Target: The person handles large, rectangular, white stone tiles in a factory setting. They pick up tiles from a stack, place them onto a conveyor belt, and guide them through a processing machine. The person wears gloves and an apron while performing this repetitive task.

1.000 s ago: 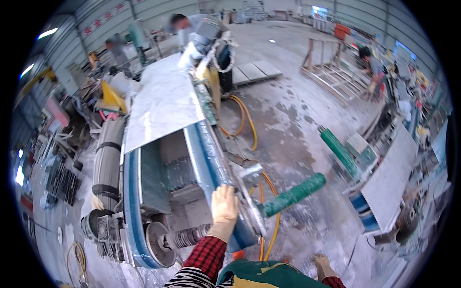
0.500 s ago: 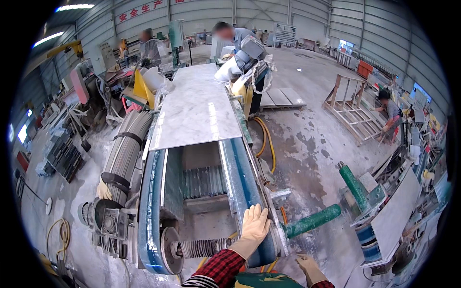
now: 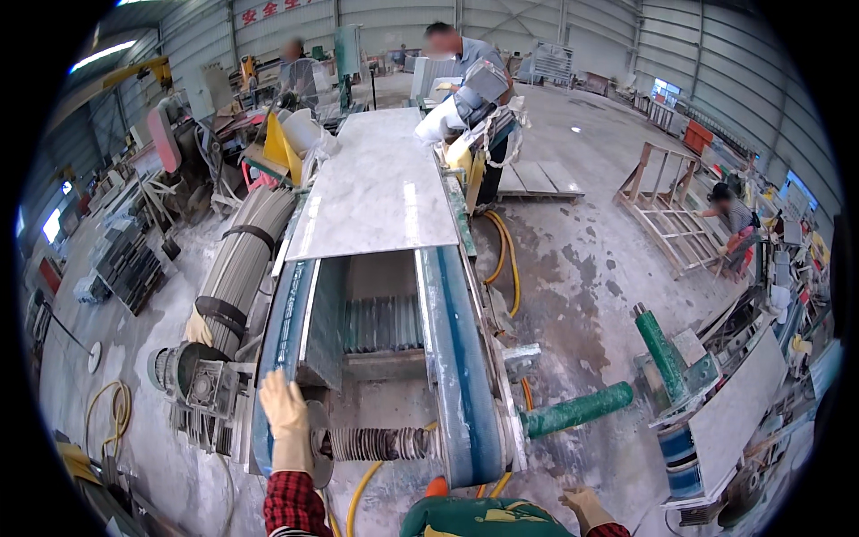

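My left hand (image 3: 284, 416), in a pale glove with a red plaid sleeve, lies flat on the near end of the left blue belt (image 3: 284, 327) of a long stone-conveying machine. It holds nothing. My gloved right hand (image 3: 586, 506) hangs low at the picture's bottom edge, fingers apart and empty, right of the right blue belt (image 3: 458, 358). A ribbed roller shaft (image 3: 376, 443) runs between the belts near my left hand. A large grey-white marble slab (image 3: 376, 188) lies on the machine's far half.
A person (image 3: 461, 63) stands at the slab's far right corner; another crouches by a wooden frame (image 3: 667, 215). Green rollers (image 3: 577, 410) stick out at the right, with a yellow hose (image 3: 506, 259) on the wet floor. A strapped bundle of grey strips (image 3: 242, 259) lies left.
My left hand has shifted from the right blue belt across to the left one. My view has swung left and up, bringing the whole slab toward the centre.
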{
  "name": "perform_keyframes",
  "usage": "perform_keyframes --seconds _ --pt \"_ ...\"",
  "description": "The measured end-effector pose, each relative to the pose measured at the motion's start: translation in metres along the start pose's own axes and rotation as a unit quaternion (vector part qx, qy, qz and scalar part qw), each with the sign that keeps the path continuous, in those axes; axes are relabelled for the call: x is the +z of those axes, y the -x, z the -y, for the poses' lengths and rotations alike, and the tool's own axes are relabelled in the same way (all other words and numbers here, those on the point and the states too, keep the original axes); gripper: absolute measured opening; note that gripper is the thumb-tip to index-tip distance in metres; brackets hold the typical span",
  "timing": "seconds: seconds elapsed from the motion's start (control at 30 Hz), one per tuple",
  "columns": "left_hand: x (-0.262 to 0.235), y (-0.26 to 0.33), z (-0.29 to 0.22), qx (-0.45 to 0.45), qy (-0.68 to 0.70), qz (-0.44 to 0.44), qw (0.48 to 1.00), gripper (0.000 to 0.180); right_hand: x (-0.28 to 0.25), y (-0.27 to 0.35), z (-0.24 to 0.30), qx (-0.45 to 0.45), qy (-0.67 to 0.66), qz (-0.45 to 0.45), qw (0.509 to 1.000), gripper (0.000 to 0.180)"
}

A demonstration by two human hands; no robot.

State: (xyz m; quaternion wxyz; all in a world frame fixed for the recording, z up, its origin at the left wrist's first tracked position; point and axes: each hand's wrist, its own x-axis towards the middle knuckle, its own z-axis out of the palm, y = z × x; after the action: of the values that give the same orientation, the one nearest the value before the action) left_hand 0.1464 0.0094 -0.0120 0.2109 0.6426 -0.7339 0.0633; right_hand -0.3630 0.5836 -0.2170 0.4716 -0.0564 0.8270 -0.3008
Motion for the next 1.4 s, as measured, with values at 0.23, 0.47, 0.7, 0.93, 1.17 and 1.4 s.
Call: perform_keyframes --seconds 0.23,0.47,0.7,0.93,1.17,1.4 --pt "0.033 0.033 0.062 -0.083 -0.06 0.167 0.981 0.072 0.002 -0.063 -0.042 -0.102 0.137 0.009 0.985 0.05" --pt "0.001 0.028 0.048 -0.113 -0.063 0.231 0.964 0.084 0.054 -0.012 0.076 -0.154 0.172 -0.006 0.973 0.047" --pt "-0.01 0.034 0.032 -0.106 -0.078 0.22 0.967 0.094 0.055 0.041 0.13 -0.152 0.273 -0.017 0.95 0.047" --pt "-0.004 0.039 0.038 -0.099 -0.073 0.208 0.97 0.097 0.043 0.012 0.075 -0.141 0.216 0.055 0.965 0.049" --pt "-0.029 0.033 0.023 -0.116 -0.079 0.262 0.955 0.103 0.04 -0.02 0.042 -0.079 0.205 0.058 0.974 0.054" --pt "-0.032 0.035 0.023 -0.123 -0.083 0.277 0.949 0.103 0.048 -0.02 0.055 -0.097 0.128 0.07 0.984 0.052"
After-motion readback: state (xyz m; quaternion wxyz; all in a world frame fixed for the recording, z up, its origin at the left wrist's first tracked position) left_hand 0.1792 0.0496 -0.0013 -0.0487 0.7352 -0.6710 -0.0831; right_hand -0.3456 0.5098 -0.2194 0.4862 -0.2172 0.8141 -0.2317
